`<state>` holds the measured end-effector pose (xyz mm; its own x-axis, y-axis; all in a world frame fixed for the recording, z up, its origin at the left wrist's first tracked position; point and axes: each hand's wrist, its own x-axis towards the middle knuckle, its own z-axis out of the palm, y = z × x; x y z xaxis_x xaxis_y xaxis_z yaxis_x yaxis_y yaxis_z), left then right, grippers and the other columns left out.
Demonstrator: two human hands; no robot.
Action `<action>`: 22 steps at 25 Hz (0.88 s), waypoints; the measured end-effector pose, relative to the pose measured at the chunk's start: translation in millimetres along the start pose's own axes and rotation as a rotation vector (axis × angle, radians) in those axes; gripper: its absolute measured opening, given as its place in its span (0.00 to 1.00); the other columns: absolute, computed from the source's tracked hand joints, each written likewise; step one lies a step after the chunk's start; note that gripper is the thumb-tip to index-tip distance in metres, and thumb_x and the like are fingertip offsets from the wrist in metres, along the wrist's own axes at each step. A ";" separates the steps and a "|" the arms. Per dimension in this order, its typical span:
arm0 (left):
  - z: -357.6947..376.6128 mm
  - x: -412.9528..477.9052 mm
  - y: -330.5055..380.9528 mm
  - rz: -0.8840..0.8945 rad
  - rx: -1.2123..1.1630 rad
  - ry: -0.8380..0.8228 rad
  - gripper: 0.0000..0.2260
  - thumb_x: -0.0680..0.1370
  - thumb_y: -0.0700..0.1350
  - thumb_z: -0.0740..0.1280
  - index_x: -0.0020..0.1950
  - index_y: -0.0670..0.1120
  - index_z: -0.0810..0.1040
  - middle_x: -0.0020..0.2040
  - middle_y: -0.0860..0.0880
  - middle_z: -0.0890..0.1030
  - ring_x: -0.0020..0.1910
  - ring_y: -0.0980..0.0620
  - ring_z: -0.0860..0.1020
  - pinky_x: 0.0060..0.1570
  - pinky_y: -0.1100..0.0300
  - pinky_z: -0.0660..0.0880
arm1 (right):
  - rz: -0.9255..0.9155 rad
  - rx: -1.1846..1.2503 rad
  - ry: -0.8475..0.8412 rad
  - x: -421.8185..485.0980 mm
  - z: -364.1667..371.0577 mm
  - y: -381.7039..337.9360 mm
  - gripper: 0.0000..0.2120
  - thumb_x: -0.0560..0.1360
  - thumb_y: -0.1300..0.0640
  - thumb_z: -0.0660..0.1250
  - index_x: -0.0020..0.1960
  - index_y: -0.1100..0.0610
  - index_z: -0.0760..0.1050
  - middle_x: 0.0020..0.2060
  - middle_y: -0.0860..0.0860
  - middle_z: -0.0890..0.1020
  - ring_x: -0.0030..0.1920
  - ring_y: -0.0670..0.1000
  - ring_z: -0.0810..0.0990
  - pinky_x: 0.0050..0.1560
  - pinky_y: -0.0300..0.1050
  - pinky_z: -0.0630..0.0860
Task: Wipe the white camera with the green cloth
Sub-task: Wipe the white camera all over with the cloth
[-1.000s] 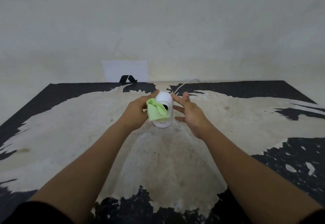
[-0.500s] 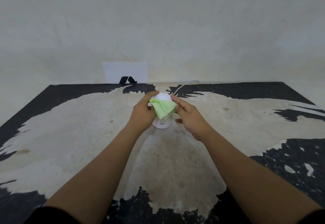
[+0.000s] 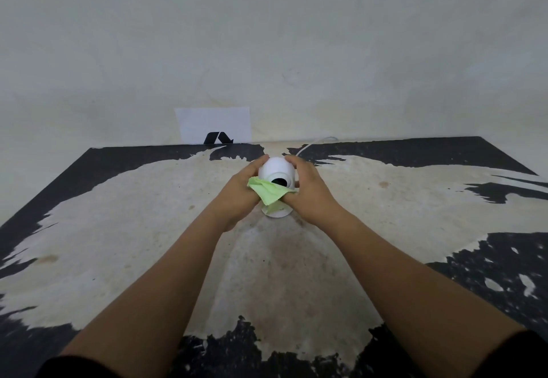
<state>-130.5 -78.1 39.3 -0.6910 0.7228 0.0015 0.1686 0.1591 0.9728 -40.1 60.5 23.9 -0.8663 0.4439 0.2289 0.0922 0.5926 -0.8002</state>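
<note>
The white camera (image 3: 277, 174) stands upright on the worn table (image 3: 118, 229), a little toward 12 o'clock from the table's middle, with its dark lens (image 3: 278, 182) turned to the viewer. The left hand (image 3: 240, 193) is at its 9 o'clock side and the right hand (image 3: 308, 190) at its 3 o'clock side; the fingers of both curl around the round head. The green cloth (image 3: 268, 192) lies across the front just below the lens, pinched between the two hands. A white cable (image 3: 311, 144) goes off from behind the camera toward 1 o'clock.
</note>
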 end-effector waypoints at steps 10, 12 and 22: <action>-0.5 -6.0 10.1 -0.122 -0.120 -0.013 0.11 0.79 0.60 0.54 0.60 0.68 0.70 0.65 0.55 0.72 0.59 0.53 0.75 0.59 0.49 0.74 | 0.147 0.066 -0.008 -3.5 7.1 21.7 0.29 0.69 0.54 0.71 0.68 0.50 0.65 0.60 0.50 0.77 0.53 0.52 0.77 0.49 0.44 0.72; 2.6 -4.1 8.0 -0.121 -0.137 0.011 0.14 0.79 0.61 0.50 0.60 0.67 0.70 0.62 0.55 0.73 0.59 0.50 0.74 0.58 0.48 0.74 | 0.159 0.033 -0.004 -0.9 12.0 19.0 0.31 0.67 0.54 0.72 0.67 0.52 0.65 0.59 0.52 0.76 0.52 0.52 0.77 0.47 0.45 0.72; 5.6 -2.2 4.0 -0.093 -0.102 0.072 0.17 0.80 0.61 0.48 0.63 0.66 0.70 0.60 0.55 0.73 0.52 0.58 0.76 0.45 0.58 0.76 | 0.199 -0.003 -0.040 -0.8 -4.8 16.4 0.22 0.71 0.58 0.70 0.64 0.54 0.71 0.52 0.51 0.79 0.46 0.49 0.75 0.39 0.39 0.69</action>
<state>-124.4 -75.4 41.9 -0.7499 0.6571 -0.0769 0.0313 0.1514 0.9880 -35.5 73.0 13.3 -0.8498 0.5252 0.0444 0.2646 0.4981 -0.8258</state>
